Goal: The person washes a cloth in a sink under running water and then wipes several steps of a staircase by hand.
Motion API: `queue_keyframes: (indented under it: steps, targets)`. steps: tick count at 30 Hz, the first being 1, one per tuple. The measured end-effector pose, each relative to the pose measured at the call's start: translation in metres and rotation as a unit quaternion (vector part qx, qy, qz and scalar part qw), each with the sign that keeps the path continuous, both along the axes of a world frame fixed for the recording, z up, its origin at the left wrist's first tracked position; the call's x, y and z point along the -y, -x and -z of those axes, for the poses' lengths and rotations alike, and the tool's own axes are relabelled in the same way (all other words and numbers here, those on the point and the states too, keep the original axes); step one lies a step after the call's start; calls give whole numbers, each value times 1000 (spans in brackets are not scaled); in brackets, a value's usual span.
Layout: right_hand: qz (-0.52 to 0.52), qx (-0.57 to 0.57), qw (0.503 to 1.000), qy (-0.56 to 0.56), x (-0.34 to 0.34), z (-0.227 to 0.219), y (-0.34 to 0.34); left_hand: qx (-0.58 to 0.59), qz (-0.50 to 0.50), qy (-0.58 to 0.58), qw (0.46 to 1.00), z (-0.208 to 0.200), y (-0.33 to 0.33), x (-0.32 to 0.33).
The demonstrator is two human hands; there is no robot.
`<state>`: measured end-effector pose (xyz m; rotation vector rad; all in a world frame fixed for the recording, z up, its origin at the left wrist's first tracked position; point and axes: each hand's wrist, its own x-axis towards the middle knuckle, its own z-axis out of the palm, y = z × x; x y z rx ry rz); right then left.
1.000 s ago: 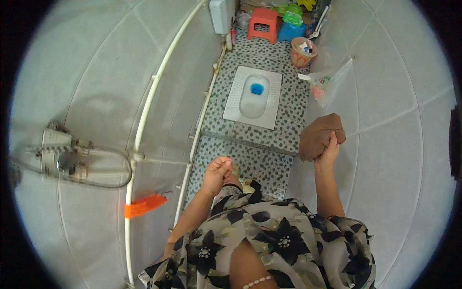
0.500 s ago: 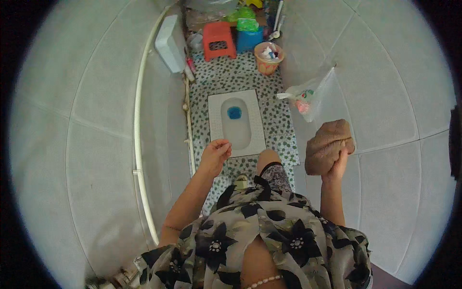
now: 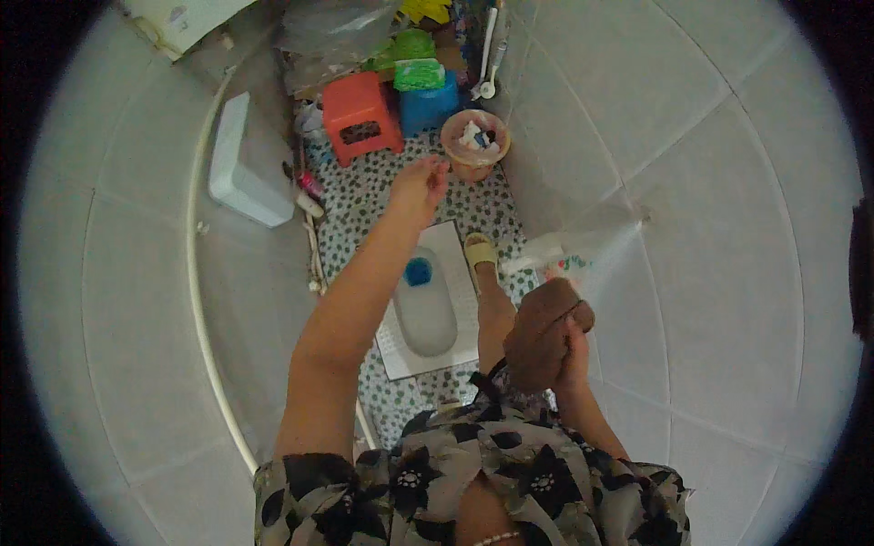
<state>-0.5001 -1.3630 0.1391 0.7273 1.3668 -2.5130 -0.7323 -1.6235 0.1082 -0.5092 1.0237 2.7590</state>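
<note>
My left hand (image 3: 422,189) is stretched forward over the floor, with its fingers bent together; what they hold, if anything, is hidden. In the picture it lies just left of a waste bin (image 3: 472,169), an orange-patterned one with a liner and crumpled white paper inside; I cannot tell whether they touch. Held at my right side is a folded brown cloth (image 3: 539,338), with my right hand (image 3: 572,362) closed around its edge. Below my left forearm lies a white squat toilet (image 3: 426,318) with a blue patch in its bowl.
A red stool (image 3: 357,111) and a blue stool (image 3: 430,107) with green packs stand at the far end. White-handled brushes (image 3: 489,55) lean by the right wall. A white cistern (image 3: 238,164) and a pipe (image 3: 194,273) line the left wall. A clear bag (image 3: 596,250) hangs at right.
My left hand has reached forward towards the bin. My right hand has brought the brown cloth inward and lower. One foot has stepped forward beside the toilet, and the view has shifted.
</note>
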Motion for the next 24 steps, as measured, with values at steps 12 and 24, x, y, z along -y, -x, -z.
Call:
queue_keyframes:
  steps: [12,24]
  targets:
    - [-6,137,989,50,7,21,184,89,218,409,882,97,348,-73]
    - [75,121,987,71,3,11,157,-130,175,706,674,57,277,-88]
